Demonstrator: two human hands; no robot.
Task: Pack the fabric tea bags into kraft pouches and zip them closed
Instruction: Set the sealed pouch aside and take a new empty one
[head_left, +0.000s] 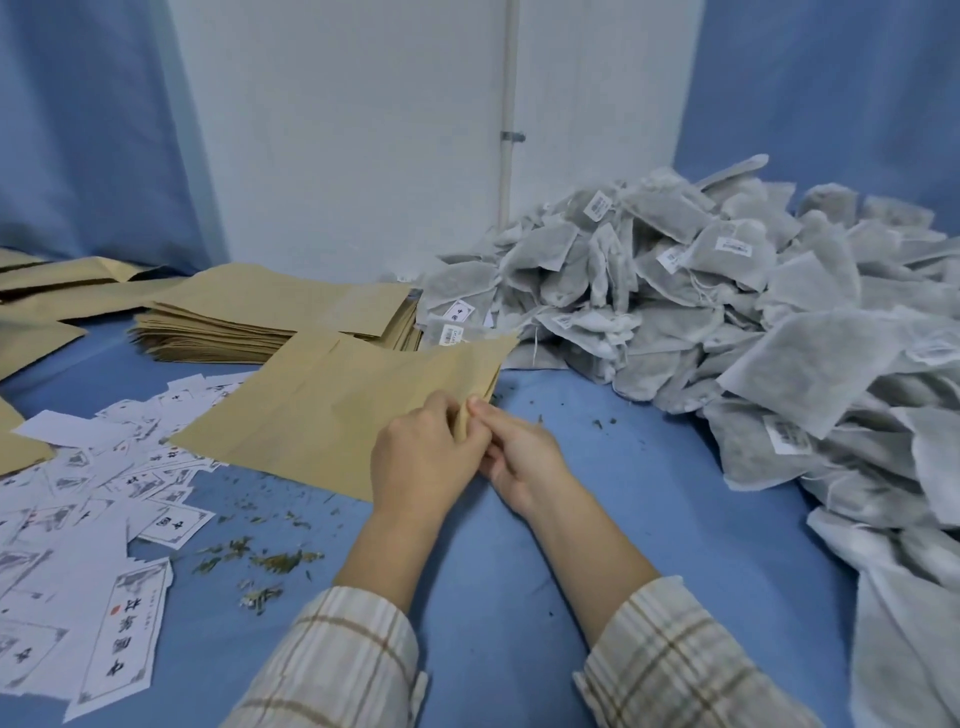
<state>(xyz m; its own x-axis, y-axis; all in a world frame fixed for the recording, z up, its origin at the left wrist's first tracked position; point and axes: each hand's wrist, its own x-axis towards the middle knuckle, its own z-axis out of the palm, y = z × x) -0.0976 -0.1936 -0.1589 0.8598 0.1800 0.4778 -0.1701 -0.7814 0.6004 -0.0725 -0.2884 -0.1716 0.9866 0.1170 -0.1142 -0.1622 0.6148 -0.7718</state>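
Observation:
A flat kraft pouch (332, 410) lies on the blue table in front of me, its mouth pointing right. My left hand (423, 460) and my right hand (519, 449) meet at the pouch's near right edge, and both pinch that edge between fingers and thumb. A big heap of grey fabric tea bags (727, 312) with white tags fills the right side of the table. I cannot tell whether the pouch holds any bags.
A stack of empty kraft pouches (270, 317) sits behind the held one, with more pouches (62, 291) at far left. White printed labels (104, 499) are scattered at left. Loose tea crumbs (260, 561) lie on the blue tablecloth (649, 493). Blue curtains hang behind.

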